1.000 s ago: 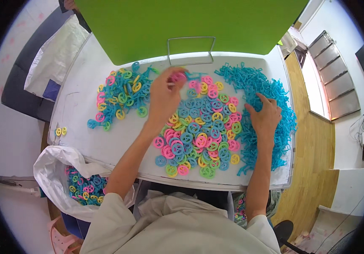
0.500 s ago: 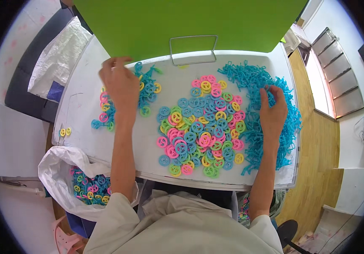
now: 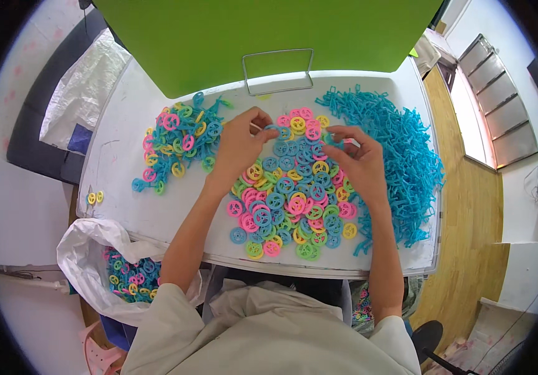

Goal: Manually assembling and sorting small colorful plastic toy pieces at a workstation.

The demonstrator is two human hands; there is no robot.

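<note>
Your left hand (image 3: pixel 244 135) pinching a blue plastic spoked wheel (image 3: pixel 271 130), right hand (image 3: pixel 359 157) a slim teal plastic piece (image 3: pixel 337 144): best align them squarely.

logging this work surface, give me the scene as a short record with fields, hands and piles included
left hand: pinches a small blue part, exact shape unclear
right hand: curled around a small blue piece, partly hidden
surface: white table
centre: loose wheels in blue, pink, yellow and green
right side: heap of thin blue pieces
left side: mixed heap, coloured wheels among blue pieces
left edge: two yellow wheels
lower left: white sack holding similar parts
far side: green panel, wire loop at its lower edge
</note>
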